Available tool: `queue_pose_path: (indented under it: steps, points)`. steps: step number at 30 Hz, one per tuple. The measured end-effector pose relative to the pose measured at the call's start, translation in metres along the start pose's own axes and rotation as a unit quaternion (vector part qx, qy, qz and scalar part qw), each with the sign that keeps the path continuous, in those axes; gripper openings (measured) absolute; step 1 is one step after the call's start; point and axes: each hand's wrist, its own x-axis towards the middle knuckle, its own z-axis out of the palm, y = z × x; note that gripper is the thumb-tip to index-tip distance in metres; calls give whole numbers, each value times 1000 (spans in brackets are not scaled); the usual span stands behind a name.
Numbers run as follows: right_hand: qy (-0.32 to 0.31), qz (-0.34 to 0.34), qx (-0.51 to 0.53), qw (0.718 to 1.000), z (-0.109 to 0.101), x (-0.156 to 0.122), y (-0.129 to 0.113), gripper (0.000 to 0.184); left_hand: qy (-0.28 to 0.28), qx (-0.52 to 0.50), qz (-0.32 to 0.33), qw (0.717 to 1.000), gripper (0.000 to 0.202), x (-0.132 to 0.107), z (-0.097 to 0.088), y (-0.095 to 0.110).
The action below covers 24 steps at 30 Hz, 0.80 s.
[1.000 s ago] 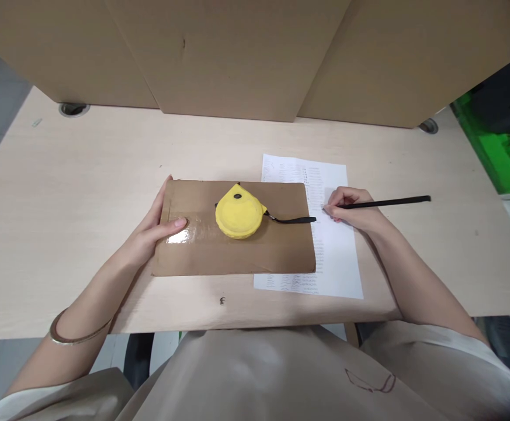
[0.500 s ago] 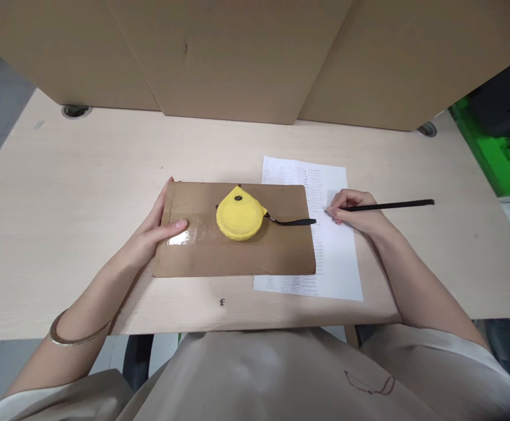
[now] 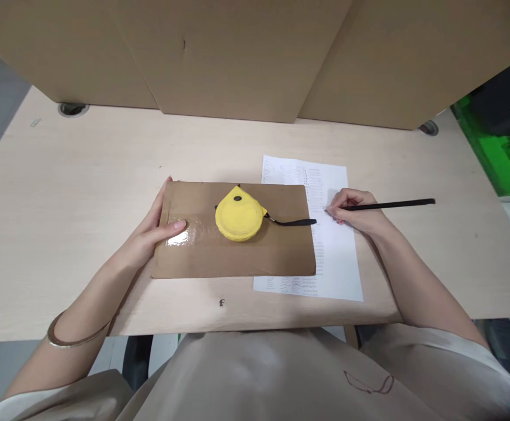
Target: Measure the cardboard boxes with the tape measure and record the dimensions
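My left hand (image 3: 149,234) grips the left end of a flat brown cardboard box (image 3: 237,260), its thumb on the taped top and the other fingers mostly hidden behind the edge. On the box lies a yellow tape measure (image 3: 239,217) with a black wrist strap (image 3: 296,222) stretching right, past the box edge. A white sheet of paper (image 3: 340,263) with lines of writing is partly covered by the box's right end. My right hand (image 3: 353,210) rests on that sheet, pinching a slim black pencil (image 3: 390,204) whose tip meets the paper.
Tall cardboard panels (image 3: 228,58) stand along the back of the pale wooden desk (image 3: 62,222). Round cable holes sit near the back at left (image 3: 73,109) and right (image 3: 429,127). A dark object (image 3: 500,99) stands over a green surface at the far right.
The left end of the cardboard box has shifted very slightly left with my left hand. My right hand and the pencil look nearly still.
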Motion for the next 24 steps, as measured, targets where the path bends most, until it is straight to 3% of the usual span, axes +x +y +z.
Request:
queue_pose_path:
  steps: [14, 24]
  points:
    - [-8, 11, 0, 1000, 1, 1, -5, 59, 5, -11, 6, 1000, 134, 1, -1, -3]
    - [-22, 58, 8, 998, -5, 0, -14, 68, 9, -15, 25, 1000, 133, 14, -15, -23]
